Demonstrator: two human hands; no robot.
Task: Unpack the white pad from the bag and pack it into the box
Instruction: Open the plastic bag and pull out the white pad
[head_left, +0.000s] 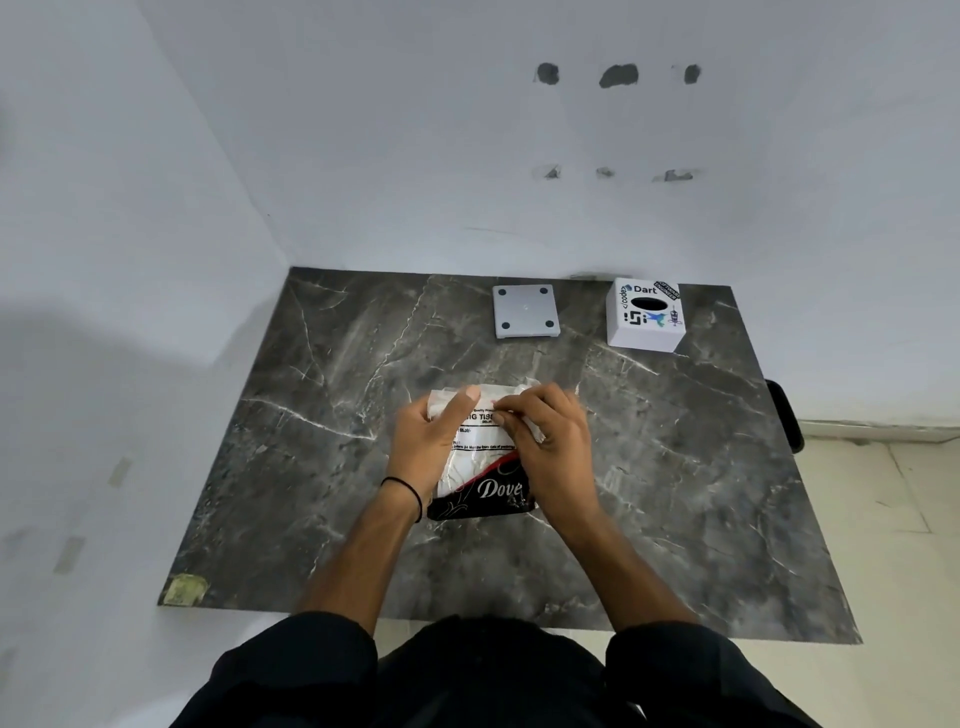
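A clear plastic bag (480, 467) with a black "Dove" band lies on the dark marble table (311, 415), in the middle. White pad material shows through the plastic. My left hand (428, 441) grips the bag's left side near its top. My right hand (548, 441) pinches the top right of the bag. The white box (644, 319), with stickers and an oval hole on top, stands at the table's far right. Its flat grey lid or base (525, 310), with dots at its corners, lies to the left of the box.
The table stands in a corner, with white walls at the left and the back. A dark object (784, 415) hangs off the table's right edge. Pale floor shows at the right.
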